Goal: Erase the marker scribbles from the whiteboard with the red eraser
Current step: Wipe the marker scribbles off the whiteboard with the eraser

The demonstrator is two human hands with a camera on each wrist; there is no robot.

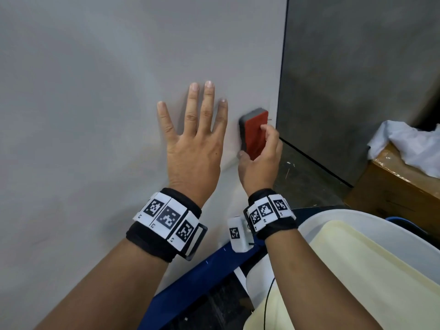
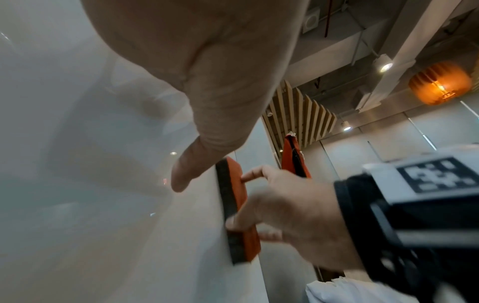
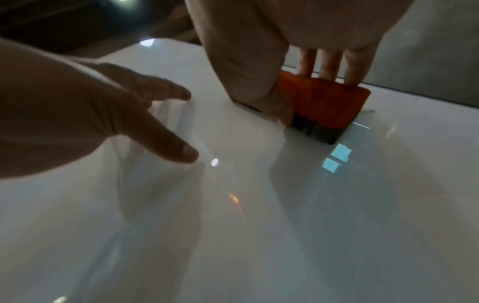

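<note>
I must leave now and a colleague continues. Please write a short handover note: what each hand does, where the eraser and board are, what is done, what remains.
Left hand: open, fingers spread, flat on the whiteboard, beside the eraser.
Right hand: grips the red eraser by its edges; dark felt side pressed on the board, close to its right edge.
Done: the board surface in view looks wiped clean.
Left: a small faint mark shows just right of the eraser near the board edge; wipe there, then check the parts of the board outside the view.
</note>
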